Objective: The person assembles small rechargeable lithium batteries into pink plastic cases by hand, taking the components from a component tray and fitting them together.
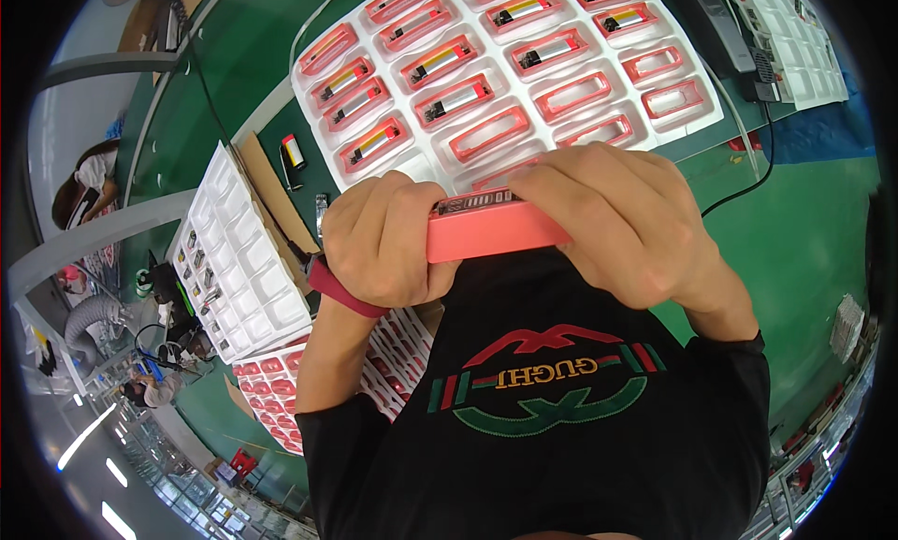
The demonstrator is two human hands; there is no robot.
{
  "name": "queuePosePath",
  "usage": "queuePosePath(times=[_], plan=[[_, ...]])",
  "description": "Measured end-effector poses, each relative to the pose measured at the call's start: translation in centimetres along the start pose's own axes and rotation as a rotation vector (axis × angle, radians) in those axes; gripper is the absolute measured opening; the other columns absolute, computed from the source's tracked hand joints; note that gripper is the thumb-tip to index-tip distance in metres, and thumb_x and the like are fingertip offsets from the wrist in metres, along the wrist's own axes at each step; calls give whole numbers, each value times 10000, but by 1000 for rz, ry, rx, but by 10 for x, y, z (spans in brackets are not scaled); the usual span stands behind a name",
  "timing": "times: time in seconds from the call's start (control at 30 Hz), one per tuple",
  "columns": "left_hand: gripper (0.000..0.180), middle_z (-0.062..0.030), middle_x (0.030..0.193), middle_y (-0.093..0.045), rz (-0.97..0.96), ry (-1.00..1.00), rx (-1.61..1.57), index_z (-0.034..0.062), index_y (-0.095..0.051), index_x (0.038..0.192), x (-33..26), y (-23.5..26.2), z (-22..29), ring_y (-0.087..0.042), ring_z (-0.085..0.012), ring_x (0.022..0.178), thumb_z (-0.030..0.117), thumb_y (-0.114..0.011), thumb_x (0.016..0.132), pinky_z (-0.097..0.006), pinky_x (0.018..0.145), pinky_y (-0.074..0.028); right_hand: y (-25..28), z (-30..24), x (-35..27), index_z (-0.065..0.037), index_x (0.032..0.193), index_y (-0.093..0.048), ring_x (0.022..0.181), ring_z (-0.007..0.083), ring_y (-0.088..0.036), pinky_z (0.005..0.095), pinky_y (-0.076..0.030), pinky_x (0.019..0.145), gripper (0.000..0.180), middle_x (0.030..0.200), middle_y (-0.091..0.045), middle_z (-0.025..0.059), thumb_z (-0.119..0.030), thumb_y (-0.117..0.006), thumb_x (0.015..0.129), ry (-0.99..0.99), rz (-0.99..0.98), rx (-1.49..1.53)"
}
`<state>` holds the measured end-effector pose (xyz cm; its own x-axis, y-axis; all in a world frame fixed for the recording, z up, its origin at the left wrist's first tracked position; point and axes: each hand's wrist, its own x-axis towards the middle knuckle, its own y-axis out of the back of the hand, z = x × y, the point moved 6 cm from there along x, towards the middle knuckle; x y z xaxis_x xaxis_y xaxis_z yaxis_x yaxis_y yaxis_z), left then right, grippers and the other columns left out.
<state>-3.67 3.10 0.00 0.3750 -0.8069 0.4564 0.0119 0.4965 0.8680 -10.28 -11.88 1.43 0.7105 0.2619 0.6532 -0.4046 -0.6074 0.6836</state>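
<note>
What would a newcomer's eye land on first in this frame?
First, the pink case at centre, gripped at its ends by the left hand and right hand, a dark strip along its top edge. Behind it, on the green table, lies the white tray of red-rimmed pockets, many holding small cells.

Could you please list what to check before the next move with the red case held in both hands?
1. Left hand grips the red case: ok.
2. Right hand grips its other end: ok.
3. Dark part seated along the case's top edge: cannot tell, fingers cover most of it.
4. White tray within reach ahead: ok.
5. Empty red frames left in the tray: ok.
</note>
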Motion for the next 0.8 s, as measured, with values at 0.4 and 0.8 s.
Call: queuePosePath(times=[0.4,0.8], plan=[[251,-83,677,-575,162,-21,-338,5,-577,843,5,-5,-7,-563,-231,532,158,-688,678,-308,480,-431,-5,-2,-9,49,941,-620,565,217,-604,265,-468,453,283,768,-630,133,-4,-705,677,-81,213,95],[198,-80,908,-623,-121,664,-1201,-25,-624,984,-25,-41,-24,-611,-127,746,29,-711,815,-262,633,-525,-66,28,-44,3,971,-579,628,133,-582,271,-444,551,205,748,-599,63,-127,-678,847,-832,-135,1037]])
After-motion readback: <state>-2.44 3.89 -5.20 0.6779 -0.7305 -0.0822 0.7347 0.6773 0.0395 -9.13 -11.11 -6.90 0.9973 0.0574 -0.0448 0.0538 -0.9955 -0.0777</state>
